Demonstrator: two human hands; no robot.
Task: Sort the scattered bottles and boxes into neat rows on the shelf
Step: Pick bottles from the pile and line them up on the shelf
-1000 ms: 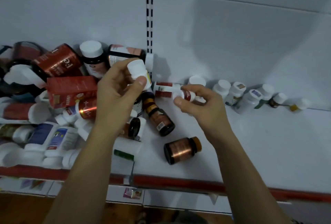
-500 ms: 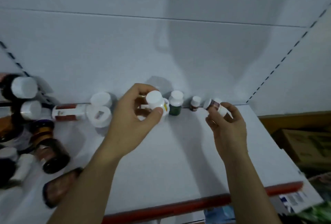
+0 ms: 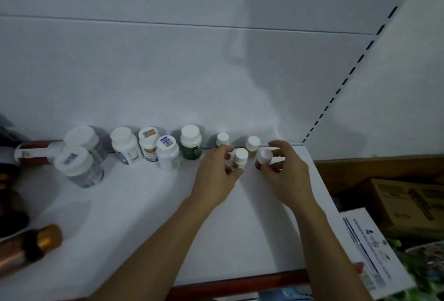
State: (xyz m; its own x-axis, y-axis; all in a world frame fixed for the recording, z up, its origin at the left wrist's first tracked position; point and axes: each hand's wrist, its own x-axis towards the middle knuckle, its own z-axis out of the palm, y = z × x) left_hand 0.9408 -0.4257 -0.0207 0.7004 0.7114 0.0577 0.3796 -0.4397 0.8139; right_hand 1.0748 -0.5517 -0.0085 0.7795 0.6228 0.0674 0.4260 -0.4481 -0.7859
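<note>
**Both hands on small bottles, back right of shelf**

Left hand (image 3: pixel 216 173) is pinching a small white-capped bottle (image 3: pixel 241 158) between thumb and curled fingers, upright on the shelf (image 3: pixel 144 216). Right hand (image 3: pixel 284 173) is gripping a red-brown bottle (image 3: pixel 263 158) just beside it (slightly tilted, can't tell if its base is touching). A back-row bottle (image 3: pixel 253 143) is standing just behind them against the back wall (image 3: pixel 216 72). A green bottle (image 3: pixel 191 149) is standing further left.

A row of bottles (image 3: pixel 149 143) lines the shelf (image 3: pixel 144 216) at the back. Before its right end are the left small bottle (image 3: pixel 241 159) and, just beside it, the right small bottle (image 3: pixel 264 157). A fallen bottle (image 3: pixel 24 250) lies front left.
</note>
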